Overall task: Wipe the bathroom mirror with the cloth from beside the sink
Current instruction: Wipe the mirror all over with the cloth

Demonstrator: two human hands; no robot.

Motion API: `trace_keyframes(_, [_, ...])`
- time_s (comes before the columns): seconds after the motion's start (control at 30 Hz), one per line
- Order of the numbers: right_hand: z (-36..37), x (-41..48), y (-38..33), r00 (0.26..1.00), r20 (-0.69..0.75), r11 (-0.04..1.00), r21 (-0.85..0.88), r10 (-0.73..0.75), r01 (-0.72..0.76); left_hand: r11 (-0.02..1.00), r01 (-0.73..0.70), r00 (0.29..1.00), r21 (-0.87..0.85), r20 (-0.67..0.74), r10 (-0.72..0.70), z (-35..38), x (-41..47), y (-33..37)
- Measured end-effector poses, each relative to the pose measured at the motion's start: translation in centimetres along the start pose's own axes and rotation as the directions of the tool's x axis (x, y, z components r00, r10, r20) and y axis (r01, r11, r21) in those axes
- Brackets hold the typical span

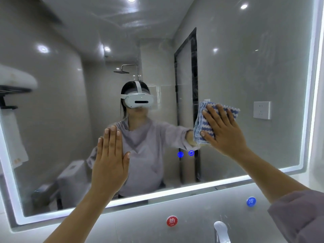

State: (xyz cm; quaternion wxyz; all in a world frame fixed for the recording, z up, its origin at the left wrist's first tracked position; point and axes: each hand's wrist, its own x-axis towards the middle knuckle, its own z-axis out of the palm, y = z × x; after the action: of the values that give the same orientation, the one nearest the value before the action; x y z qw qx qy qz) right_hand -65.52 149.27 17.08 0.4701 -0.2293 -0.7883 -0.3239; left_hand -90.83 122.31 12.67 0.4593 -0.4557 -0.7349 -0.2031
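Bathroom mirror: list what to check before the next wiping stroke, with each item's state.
1. Blue-and-white striped cloth pressed on the lit-edged rectangular mirror under the right hand, fingers straight: ok.
2. Left hand open, holding nothing: ok.
3. Left hand touching the glass: cannot tell.
4. Two glowing blue touch buttons clear of the cloth: ok.
5. Glass right of the cloth streak-free: not ok, hazy smears.

Glossy glass mirror (245,67), nubby striped fabric cloth (204,123), polished chrome faucet (221,230), glossy wall tiles (140,223).
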Motion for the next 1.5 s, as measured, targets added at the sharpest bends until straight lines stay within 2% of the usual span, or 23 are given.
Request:
trace_keyframes(0.23, [0.4, 0.3, -3.6, 0.984, -0.001, 0.976, 0.126, 0.180, -0.179, 1.000, 0.000, 1.000, 0.000, -0.013, 0.000, 0.4, 0.1, 0.0])
trace_keyframes(0.3, [0.1, 1.0, -5.0, 0.981, -0.025, 0.970, 0.152, 0.193, -0.187, 1.000, 0.003, 1.000, 0.001, -0.017, -0.003, 0.4, 0.1, 0.0])
trace_keyframes(0.5, [-0.8, 5.6, -10.9, 0.998, -0.055, 0.981, 0.191, 0.037, -0.026, 1.000, 0.001, 1.000, 0.009, -0.023, 0.000, 0.5, 0.1, 0.0])
trace_keyframes(0.73, [-2.3, 10.6, -16.7, 0.988, -0.062, 0.981, 0.122, -0.143, 0.150, 1.000, -0.004, 0.999, -0.004, -0.036, 0.004, 0.4, 0.2, 0.1])
trace_keyframes(0.93, [-3.0, 11.5, -17.3, 0.976, -0.043, 0.974, 0.075, -0.211, 0.214, 1.000, -0.006, 0.999, 0.007, -0.045, 0.007, 0.4, 0.2, 0.1])
trace_keyframes(1.13, [-3.2, 11.4, -15.0, 0.955, -0.062, 0.954, 0.062, -0.291, 0.295, 1.000, -0.008, 0.999, 0.013, -0.054, 0.009, 0.9, 0.2, -0.2])
trace_keyframes(1.3, [-2.3, 9.2, -9.9, 0.985, -0.124, 0.984, 0.115, -0.122, 0.137, 1.000, -0.014, 0.996, -0.001, -0.085, 0.014, 1.2, 0.1, -0.1])
trace_keyframes(1.5, [-1.9, 5.5, -1.7, 0.995, -0.031, 0.995, 0.053, 0.090, -0.089, 1.000, -0.016, 0.996, -0.002, -0.083, 0.016, 1.1, 0.1, -0.2])
